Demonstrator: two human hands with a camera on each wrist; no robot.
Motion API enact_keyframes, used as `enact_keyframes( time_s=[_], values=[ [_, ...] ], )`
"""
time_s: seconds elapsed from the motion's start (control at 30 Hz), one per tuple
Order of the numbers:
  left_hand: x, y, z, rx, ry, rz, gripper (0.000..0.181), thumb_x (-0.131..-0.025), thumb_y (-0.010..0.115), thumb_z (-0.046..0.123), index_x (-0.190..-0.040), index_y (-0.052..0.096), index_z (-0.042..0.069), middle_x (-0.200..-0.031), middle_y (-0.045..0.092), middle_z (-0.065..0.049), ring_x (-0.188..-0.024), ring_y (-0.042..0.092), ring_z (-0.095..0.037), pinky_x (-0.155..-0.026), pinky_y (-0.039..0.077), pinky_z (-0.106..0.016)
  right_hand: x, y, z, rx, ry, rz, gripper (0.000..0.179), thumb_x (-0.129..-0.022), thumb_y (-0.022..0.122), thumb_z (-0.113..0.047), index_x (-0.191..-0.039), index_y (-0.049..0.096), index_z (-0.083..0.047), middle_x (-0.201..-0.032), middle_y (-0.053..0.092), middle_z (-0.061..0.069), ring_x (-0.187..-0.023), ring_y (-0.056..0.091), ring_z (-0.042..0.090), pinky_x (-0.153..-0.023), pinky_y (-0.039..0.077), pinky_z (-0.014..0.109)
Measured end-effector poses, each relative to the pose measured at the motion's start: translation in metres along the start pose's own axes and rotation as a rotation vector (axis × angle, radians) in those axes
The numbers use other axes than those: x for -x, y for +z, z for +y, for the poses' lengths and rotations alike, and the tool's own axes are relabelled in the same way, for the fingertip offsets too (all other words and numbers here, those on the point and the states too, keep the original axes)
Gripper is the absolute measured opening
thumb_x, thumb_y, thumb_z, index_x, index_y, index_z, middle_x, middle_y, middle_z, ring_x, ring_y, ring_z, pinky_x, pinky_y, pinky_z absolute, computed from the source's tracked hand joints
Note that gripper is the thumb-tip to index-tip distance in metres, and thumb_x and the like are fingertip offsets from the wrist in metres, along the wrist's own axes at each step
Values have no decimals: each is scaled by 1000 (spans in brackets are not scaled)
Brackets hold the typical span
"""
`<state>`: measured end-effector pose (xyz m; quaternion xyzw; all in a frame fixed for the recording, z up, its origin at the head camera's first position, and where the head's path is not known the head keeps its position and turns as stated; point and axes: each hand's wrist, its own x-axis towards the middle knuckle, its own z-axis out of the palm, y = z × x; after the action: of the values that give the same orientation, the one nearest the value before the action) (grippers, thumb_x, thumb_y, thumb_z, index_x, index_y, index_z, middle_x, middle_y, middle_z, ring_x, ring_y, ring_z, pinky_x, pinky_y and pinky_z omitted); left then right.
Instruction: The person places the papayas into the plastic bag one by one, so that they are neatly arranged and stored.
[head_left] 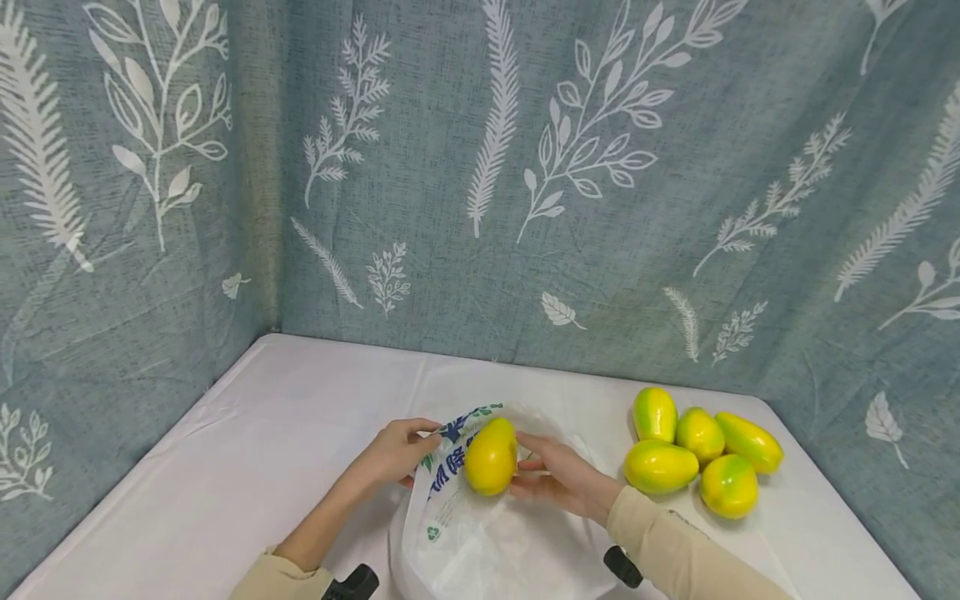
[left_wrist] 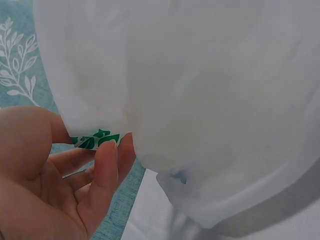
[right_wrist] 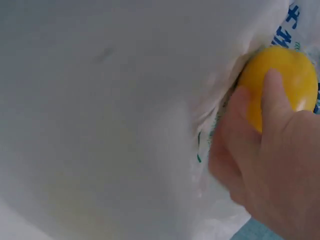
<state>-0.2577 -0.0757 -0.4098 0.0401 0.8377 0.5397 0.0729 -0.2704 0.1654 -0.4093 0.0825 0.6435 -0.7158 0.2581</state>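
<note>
A white plastic bag [head_left: 517, 550] with blue and green print lies on the table with its mouth spread. My left hand [head_left: 397, 454] pinches the bag's rim on the left; in the left wrist view, thumb and fingers [left_wrist: 107, 165] hold the edge by a green leaf print. A yellow mango [head_left: 491, 457] is at the bag's mouth, against the printed inner side. My right hand [head_left: 558, 475] grips this mango from the right. Its fingers lie on the mango [right_wrist: 280, 85] in the right wrist view, where the far side of the fruit is hidden.
Several yellow-green mangoes [head_left: 660, 467] sit in a cluster on the white table [head_left: 300, 400], right of the bag and beside my right forearm. A blue-green curtain [head_left: 450, 275] with white leaf patterns hangs behind the table and along its sides.
</note>
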Motion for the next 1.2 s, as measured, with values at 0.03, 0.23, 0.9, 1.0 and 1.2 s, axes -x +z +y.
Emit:
enact_keyframes(
  time_s=[0.03,0.23,0.9,1.0,1.2],
  values=[
    [0,0,0,0,0,-1,34,-96,56,16,-127,58,0,-89,66,-9,-61,63,-19,-53,54,-33,0,0,0,-12,5,-9,73,-97,56,-32,-145,18,6,-133,28,38,-117,45,47,-90,48,45],
    [0,-1,1,-15,-2,1,36,-96,56,16,-127,57,-1,-96,66,-13,-64,63,-19,-54,54,-34,3,2,-1,32,18,-95,70,-98,52,-34,-146,19,5,-127,44,34,-113,51,41,-90,48,46],
    [-2,-1,-1,-29,5,14,34,-95,56,17,-126,59,1,-91,64,-10,-61,60,-18,-52,53,-32,18,-31,-22,136,-9,-133,65,-100,46,-37,-148,23,0,-137,40,30,-123,44,41,-90,48,48],
    [-2,-2,-2,-30,-5,14,35,-95,56,17,-126,58,1,-91,64,-10,-61,60,-18,-53,53,-32,24,-44,-30,117,-33,-165,67,-100,45,-41,-148,22,-1,-141,35,30,-125,42,40,-93,46,48],
    [-2,-2,-4,-21,-8,8,35,-96,56,17,-126,58,1,-89,64,-9,-62,61,-18,-53,53,-32,41,-73,-44,47,-78,-165,66,-101,40,-44,-147,19,-2,-134,43,22,-114,51,27,-96,44,45]
  ],
)
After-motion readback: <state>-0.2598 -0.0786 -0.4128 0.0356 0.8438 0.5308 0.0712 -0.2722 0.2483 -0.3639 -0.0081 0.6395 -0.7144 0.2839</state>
